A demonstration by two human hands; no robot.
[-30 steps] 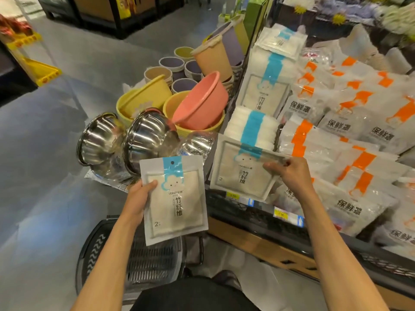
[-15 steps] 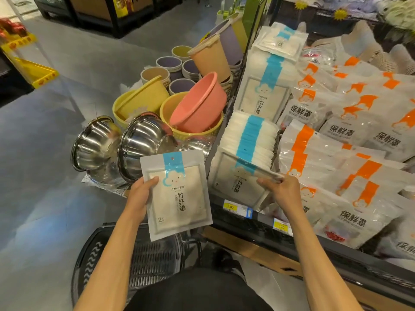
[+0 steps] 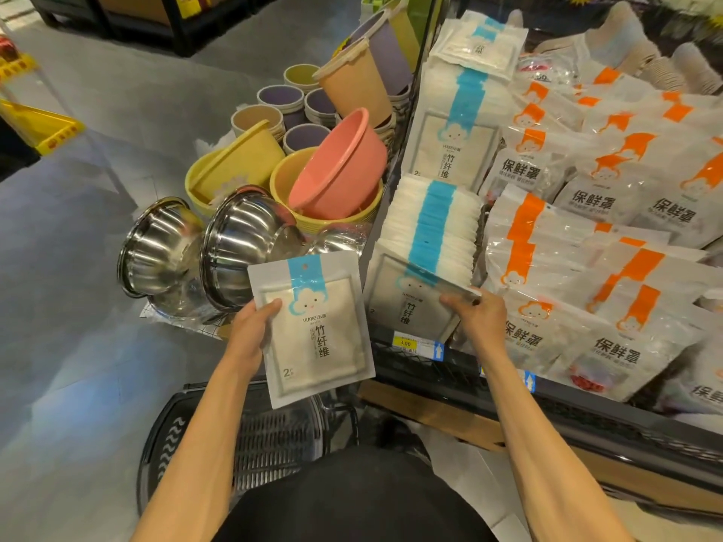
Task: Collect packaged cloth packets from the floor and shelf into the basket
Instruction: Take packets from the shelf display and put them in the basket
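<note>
Grey shop floor [image 3: 78,267] fills the left side, and a black wire shelf [image 3: 426,369] runs along the right, sloping up toward the far side. Orange-striped bags [image 3: 610,346] cover most of the shelf on the right. At its left end stand two rows of blue-striped cloth packets, one row [image 3: 430,224] nearer and one farther back.

A black basket [image 3: 164,436] sits on the floor at the near edge, partly hidden behind the person's arms and dark clothing. Beyond it on the floor are stacked plastic basins, a pink basin [image 3: 336,166] tilted on top, and two steel bowls [image 3: 164,244] lying on their sides.

The left hand [image 3: 250,330] grips one cloth packet [image 3: 317,330] by its left edge, thumb on the front, holding it upright in the air above the basket. The right hand [image 3: 477,318] has its fingers curled over the top right corner of the front packet [image 3: 407,303], which leans at the near end of the near row on the shelf, just above a yellow price tag [image 3: 407,342].
</note>
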